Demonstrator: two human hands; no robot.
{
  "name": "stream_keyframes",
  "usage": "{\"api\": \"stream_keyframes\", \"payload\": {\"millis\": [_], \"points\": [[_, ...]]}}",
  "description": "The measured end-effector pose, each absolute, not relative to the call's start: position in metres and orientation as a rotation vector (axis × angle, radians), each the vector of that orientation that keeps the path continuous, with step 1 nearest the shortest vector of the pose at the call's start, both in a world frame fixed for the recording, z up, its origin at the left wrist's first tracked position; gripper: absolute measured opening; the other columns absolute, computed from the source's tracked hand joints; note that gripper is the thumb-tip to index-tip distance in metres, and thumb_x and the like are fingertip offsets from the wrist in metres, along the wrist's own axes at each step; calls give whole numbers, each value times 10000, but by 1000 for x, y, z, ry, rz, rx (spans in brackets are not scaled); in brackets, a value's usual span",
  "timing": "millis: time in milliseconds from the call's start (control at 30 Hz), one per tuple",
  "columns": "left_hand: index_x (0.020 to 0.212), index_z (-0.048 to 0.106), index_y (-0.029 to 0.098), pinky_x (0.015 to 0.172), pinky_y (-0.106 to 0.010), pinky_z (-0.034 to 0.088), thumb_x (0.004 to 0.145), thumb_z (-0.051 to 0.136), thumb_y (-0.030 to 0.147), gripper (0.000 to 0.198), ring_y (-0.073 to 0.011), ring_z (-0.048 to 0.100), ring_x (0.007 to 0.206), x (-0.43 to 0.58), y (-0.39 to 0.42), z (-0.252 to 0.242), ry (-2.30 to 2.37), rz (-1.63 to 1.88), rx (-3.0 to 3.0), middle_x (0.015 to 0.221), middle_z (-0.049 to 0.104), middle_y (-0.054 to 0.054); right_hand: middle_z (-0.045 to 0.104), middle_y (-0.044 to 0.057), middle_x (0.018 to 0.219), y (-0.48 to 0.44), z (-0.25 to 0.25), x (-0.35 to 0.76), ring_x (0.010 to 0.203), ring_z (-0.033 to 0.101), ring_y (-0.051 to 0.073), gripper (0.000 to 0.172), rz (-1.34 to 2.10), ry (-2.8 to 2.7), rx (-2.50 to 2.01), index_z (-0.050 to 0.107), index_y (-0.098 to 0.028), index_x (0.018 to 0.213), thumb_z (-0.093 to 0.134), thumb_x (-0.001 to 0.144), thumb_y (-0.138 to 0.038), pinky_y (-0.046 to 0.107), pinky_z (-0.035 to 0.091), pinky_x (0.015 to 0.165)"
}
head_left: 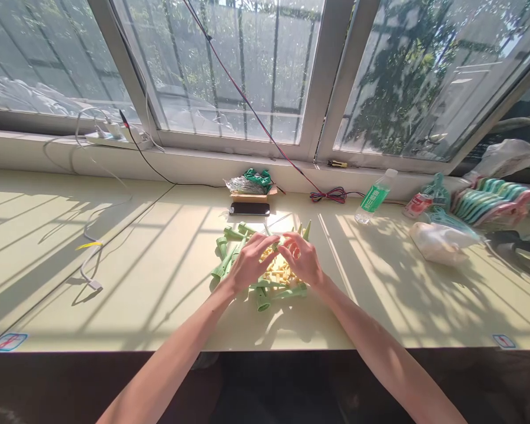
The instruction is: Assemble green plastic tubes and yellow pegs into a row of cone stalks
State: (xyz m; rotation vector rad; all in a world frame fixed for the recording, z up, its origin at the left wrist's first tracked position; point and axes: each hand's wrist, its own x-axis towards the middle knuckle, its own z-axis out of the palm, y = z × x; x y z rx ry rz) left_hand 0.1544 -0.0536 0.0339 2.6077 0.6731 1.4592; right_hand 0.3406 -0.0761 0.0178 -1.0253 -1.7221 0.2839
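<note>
Large windows point(221, 65) with bars and foliage behind them fill the top of the view; below them runs a pale surface point(128, 306), striped with sunlight and shadow; at its far right stands a stack of pastel plastic items point(486, 203), with a white plastic bag point(439, 241) in front; near the middle are the two hands, the left hand point(252, 259) and the right hand point(304, 259), both curled in a pinch with their fingertips meeting; a clear bottle point(375, 197) with a green label stands upright to the right of them; a white power strip point(101, 140) sits on the ledge at left; a small cardboard box point(247, 198) lies beyond the hands, a dark phone point(249, 209) just in front of it; a red-and-white can point(417, 205) lies right of the bottle; tapered green plastic pieces point(262, 303) lie around and under the hands, ringing a heap of little yellow pieces point(282, 274); smallest is the green part point(280, 241) grasped between both sets of fingertips, above the heap, its shape mostly hidden.
</note>
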Motion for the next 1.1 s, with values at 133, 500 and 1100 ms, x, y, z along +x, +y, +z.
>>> {"api": "stream_keyframes", "payload": {"millis": [133,500,1100], "points": [[1346,561,232,768,-328,597,929,598,79,446,-184,660,928,155,-56,30,608,1377,2610,1006,714,-56,704,14,837,-74,12,340,595,613,112,323,316,-1747,-1024,595,-209,1172,636,930,-419,212,500,521],[1246,615,198,803,-350,593,886,572,158,365,-183,686,888,158,-64,42,764,1305,2264,1178,658,-109,664,2,842,-79,19,339,595,615,111,333,318,-1645,-1056,551,-218,1182,649,915,-390,228,517,535],[920,731,172,743,-313,565,819,754,445,292,-214,686,821,152,-64,67,852,1131,1707,877,732,-77,702,37,906,-76,14,335,584,601,116,387,224,-1818,-894,586,-212,1181,675,901,-463,252,537,556]]}}
